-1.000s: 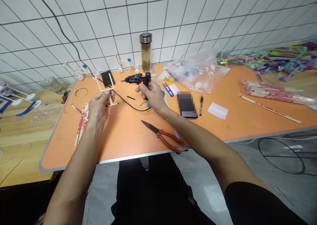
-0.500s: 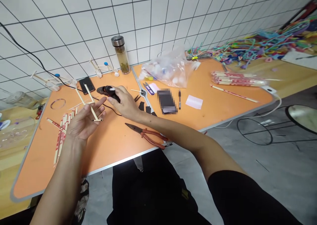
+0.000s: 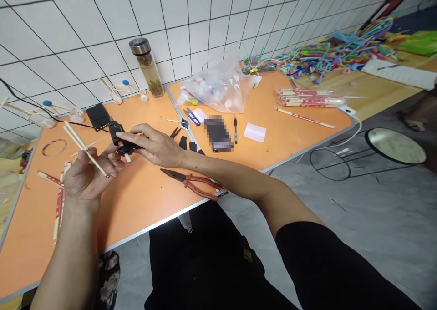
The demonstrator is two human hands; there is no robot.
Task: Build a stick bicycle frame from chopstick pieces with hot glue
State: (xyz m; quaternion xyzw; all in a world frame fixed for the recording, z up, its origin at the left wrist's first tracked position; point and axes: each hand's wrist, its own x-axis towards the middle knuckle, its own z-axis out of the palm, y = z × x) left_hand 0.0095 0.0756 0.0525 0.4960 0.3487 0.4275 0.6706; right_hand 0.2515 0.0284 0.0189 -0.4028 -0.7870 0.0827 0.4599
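My left hand (image 3: 82, 178) is closed in a pinch on a small frame of pale wooden chopsticks (image 3: 97, 163), its sticks slanting up and away from me. My right hand (image 3: 160, 148) is wrapped on a black glue gun (image 3: 117, 130), with a white glue stick poking out of its rear end. The gun's tip points away from me, close to the sticks. The left fingertips are right beside the gun; whether they touch it I cannot tell. Under the left hand lie chopsticks in red-and-white paper (image 3: 58, 210). Pliers with orange handles (image 3: 187, 179) lie nearer to me.
Finished-looking stick frames (image 3: 116, 91) with blue balls stand by the wall. A glass tea bottle (image 3: 150, 71), a plastic bag of white balls (image 3: 218, 89), purple snips (image 3: 193, 117), a phone (image 3: 218, 134) and a pen (image 3: 235, 130) are on the orange table (image 3: 143, 214). The gun's black cord trails left.
My right hand has turned the glue gun and brought it left, beside the chopstick frame. The frame has tilted in my left hand. The whole view has shifted somewhat.
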